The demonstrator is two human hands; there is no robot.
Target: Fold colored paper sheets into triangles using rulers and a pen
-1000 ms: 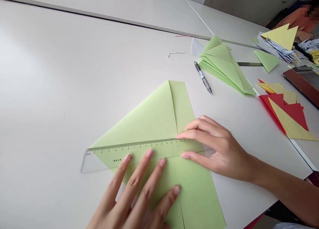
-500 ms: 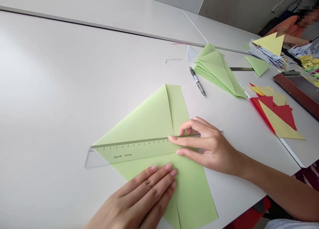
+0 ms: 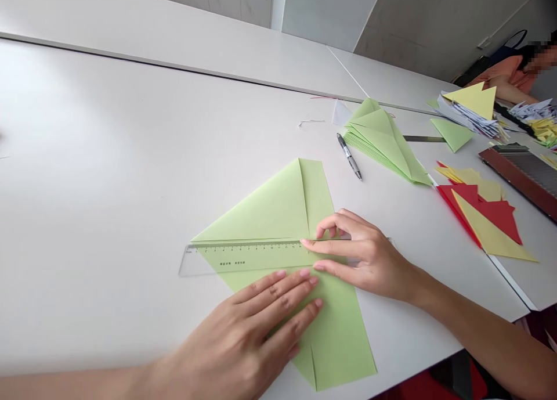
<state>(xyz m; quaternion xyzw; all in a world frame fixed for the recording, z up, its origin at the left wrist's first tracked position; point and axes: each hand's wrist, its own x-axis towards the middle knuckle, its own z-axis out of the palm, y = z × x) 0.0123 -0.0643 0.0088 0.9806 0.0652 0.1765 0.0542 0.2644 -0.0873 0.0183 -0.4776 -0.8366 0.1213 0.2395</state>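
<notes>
A green sheet of paper [image 3: 261, 208], folded to a point at its left, lies flat on the white table. Across its middle rests a clear plastic ruler [image 3: 195, 263], whose marked edge runs close to the left tip. My right hand [image 3: 365, 252] presses on the ruler's right part, with index finger and thumb on it and the other fingers curled over its upper edge. Below the ruler, my left hand [image 3: 256, 324] is laid flat on the paper with fingers stretched out. Both hands cover parts of the sheet.
Beyond the sheet are a pen [image 3: 349, 157] and a stack of folded green papers [image 3: 383, 136]. At the right lie red and yellow paper pieces [image 3: 491, 214] and a dark red-edged paper trimmer [image 3: 522, 176]. Another person [image 3: 500, 78] sits at the far right.
The whole view has shifted slightly. The ruler's left end has turned up a little, bringing it closer to level in view. My left hand has slid up and right, its fingers more spread.
</notes>
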